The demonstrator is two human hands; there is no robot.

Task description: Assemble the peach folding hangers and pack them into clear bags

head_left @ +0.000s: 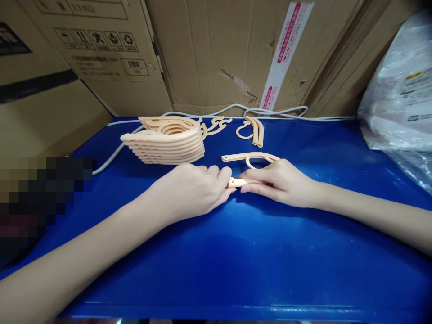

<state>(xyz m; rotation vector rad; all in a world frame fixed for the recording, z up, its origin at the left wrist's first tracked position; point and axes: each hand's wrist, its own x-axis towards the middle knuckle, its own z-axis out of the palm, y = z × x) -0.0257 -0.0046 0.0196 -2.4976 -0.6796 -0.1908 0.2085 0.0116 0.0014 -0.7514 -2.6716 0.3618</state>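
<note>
In the head view, the left hand [192, 189] and the right hand [283, 182] meet at the middle of the blue table [236, 261]. Both pinch one peach plastic hanger [238, 182], whose short arm shows between their fingertips. The left hand is curled, thumb and forefinger closed on that arm's end. The right hand grips it from the other side. A curved arm and hook loop just behind the right hand seem to belong to the same hanger, but the hand hides the joint.

As for progress, a stack of hangers [165, 144] lies behind the left hand, apparently finished. One more folded hanger [256, 131] lies apart, farther back. No other loose pieces show. A white cable [111, 157] runs along the cardboard boxes [216, 54], and a plastic bag [398, 90] sits at the right.
</note>
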